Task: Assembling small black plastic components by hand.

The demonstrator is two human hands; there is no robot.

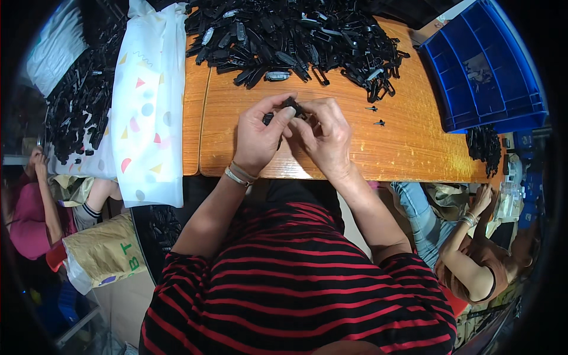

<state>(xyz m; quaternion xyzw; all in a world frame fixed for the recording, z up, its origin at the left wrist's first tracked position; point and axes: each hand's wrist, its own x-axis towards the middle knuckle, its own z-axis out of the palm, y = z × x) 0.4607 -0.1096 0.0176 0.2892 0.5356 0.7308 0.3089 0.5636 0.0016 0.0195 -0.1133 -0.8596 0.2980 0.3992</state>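
Wooden tabletop [414,148] runs across the upper half of the view, overhead light glaring on its near edge. One co-worker in magenta [35,219] sits off to the left, another in a brown top [479,266] off to the right, hands up at the table edge.

Biggest stock: loose black plastic parts [284,35], piled along the far side, long flat pieces and open frames mixed, no visible order. Second dark heap [77,112] at far left, beyond a white patterned sheet [148,118] draped over the near edge. Blue crate [452,77] at right, tipped toward the camera; smaller dark clump [485,148] just below it.

Progress: one piece being worked, lots lying loose. Can't tell which heap, if any, is finished; nothing marks them apart.

Left hand [258,136]: thumb and fingers pinching a small black part [291,106], held up just above the wood, near side of the main pile. Right hand [328,133]: fingertips bent in at the part's right end; can't tell if they grip it or only steady it. Fit of the piece is hidden by fingers, so its stage is unreadable.

Smallest: two pin-like bits [380,123], loose on the wood right of the hands, apart from the pile.
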